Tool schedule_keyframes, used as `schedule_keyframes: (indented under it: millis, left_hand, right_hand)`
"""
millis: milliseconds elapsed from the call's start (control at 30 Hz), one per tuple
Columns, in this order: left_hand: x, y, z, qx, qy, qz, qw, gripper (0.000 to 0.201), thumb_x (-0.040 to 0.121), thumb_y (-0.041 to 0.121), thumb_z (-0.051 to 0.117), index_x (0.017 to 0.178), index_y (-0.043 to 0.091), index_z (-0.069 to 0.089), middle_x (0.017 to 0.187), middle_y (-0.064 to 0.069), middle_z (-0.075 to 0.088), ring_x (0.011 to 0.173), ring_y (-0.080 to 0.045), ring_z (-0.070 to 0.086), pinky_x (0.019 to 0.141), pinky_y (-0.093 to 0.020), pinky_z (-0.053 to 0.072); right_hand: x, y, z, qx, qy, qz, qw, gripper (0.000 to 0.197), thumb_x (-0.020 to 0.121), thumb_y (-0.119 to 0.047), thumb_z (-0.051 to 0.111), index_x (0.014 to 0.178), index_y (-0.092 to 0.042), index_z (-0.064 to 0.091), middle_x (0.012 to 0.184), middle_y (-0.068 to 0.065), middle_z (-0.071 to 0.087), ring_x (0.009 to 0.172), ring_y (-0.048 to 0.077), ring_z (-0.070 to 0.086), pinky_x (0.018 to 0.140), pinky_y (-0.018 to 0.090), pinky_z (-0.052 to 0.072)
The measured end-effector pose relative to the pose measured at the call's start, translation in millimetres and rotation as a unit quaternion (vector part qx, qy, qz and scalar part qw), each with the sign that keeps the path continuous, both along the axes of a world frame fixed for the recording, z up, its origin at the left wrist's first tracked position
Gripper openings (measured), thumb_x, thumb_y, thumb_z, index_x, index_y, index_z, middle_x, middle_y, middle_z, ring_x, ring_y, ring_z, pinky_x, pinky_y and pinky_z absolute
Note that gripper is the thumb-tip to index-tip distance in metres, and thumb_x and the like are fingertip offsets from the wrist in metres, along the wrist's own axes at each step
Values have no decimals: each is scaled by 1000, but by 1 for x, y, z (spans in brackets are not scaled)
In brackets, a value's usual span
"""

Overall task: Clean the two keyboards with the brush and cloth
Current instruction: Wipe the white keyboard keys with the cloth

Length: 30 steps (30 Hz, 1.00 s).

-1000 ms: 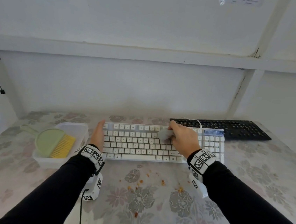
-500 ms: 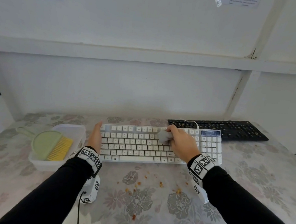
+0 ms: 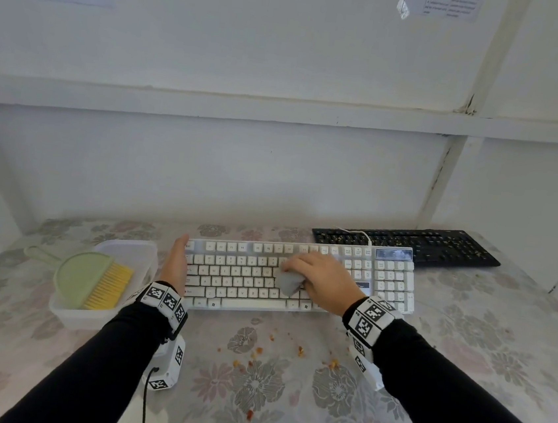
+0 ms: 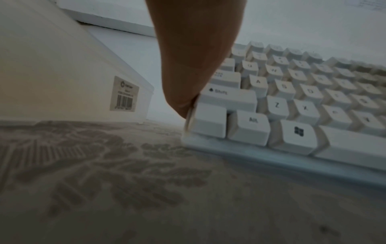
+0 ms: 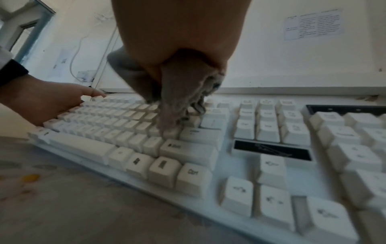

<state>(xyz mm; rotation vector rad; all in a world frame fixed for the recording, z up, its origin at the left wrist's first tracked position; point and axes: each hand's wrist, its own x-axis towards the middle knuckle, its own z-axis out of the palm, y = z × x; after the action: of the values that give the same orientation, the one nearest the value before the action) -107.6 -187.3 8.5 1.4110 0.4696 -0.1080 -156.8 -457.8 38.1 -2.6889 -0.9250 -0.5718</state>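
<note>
A white keyboard (image 3: 247, 273) lies across the middle of the table, and a black keyboard (image 3: 439, 245) speckled with crumbs sits behind it to the right. My right hand (image 3: 319, 277) grips a bunched grey cloth (image 3: 288, 283) and presses it onto the middle keys; in the right wrist view the cloth (image 5: 177, 105) hangs down onto the keys of the white keyboard (image 5: 271, 148). My left hand (image 3: 176, 262) lies flat with straight fingers against the keyboard's left end (image 4: 208, 122). The green brush (image 3: 91, 279) with yellow bristles rests in a tub.
A translucent plastic tub (image 3: 122, 250) stands left of the white keyboard, close to my left hand. Orange crumbs (image 3: 255, 353) are scattered on the flowered tablecloth (image 3: 285, 401) in front of the keyboard. A white wall rises right behind the table.
My right hand has dragged the cloth from the upper key rows down toward the lower middle rows. The left hand stays at the keyboard's left end.
</note>
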Motion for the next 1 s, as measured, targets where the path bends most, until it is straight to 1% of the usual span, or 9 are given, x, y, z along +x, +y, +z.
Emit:
schedule_keyframes:
  millis: [133,200,400,500,600,700,767,900,1000]
  left_hand:
    - [-1,0,1,-5,-2,2,1000,58,85,68,40,72,15,60,63,-11,67,58,-28,69,73,-41,56]
    - [-1,0,2,-5,3,9,1000,57,84,68,41,74,16,60,63,-11,67,58,-27,69,69,-39,56]
    - [-3,-1,2,-6,0,13,1000,57,86,67,40,74,15,60,56,-9,66,59,-27,68,64,-36,53]
    - [-2,-2,4,-4,-5,16,1000,55,88,65,38,74,15,58,52,-7,65,52,-25,68,65,-36,53]
    - [-3,-3,5,5,-20,25,999,51,93,58,35,72,16,54,45,-5,61,42,-20,65,60,-32,49]
    - [-4,-5,6,15,-22,20,999,52,94,58,34,72,16,54,44,-4,61,46,-22,65,60,-32,49]
    - [-4,-3,6,20,-22,20,999,52,93,58,34,72,16,55,46,-4,62,54,-24,65,62,-33,51]
    - [-5,-4,7,9,-25,20,999,49,91,62,38,77,19,57,50,-6,64,60,-26,66,66,-36,53]
    - [-5,-5,8,14,-26,14,999,52,91,63,37,76,19,59,51,-6,65,55,-25,68,61,-33,52]
  right_hand:
    - [-3,-17,15,99,10,-127,987,43,88,-2,49,125,-22,58,138,16,45,113,32,52,92,44,51]
    - [0,-30,21,127,34,-194,972,43,89,0,46,125,-21,58,140,16,40,116,33,50,93,45,51]
    - [-3,-26,16,32,81,-246,965,42,86,-33,55,126,-21,52,134,9,36,113,29,44,88,38,50]
    - [0,-17,7,40,37,-208,977,33,88,-26,58,119,-16,59,122,10,49,104,29,49,81,40,53]
    - [7,-17,3,39,41,-227,972,33,91,-23,56,121,-11,55,119,7,52,104,26,53,79,34,52]
    - [7,-14,6,10,-22,-230,973,22,82,-20,68,102,-10,64,96,8,60,77,29,62,47,34,50]
    - [6,-13,6,-28,-41,-225,973,20,71,-22,78,86,-14,68,83,4,62,63,24,61,34,28,45]
    - [7,-16,8,-98,-85,-200,971,24,57,-17,85,76,-19,70,82,2,63,61,21,59,38,28,46]
    - [5,-14,10,-125,-86,-201,968,32,47,-10,87,73,-22,72,82,0,64,65,21,61,46,31,49]
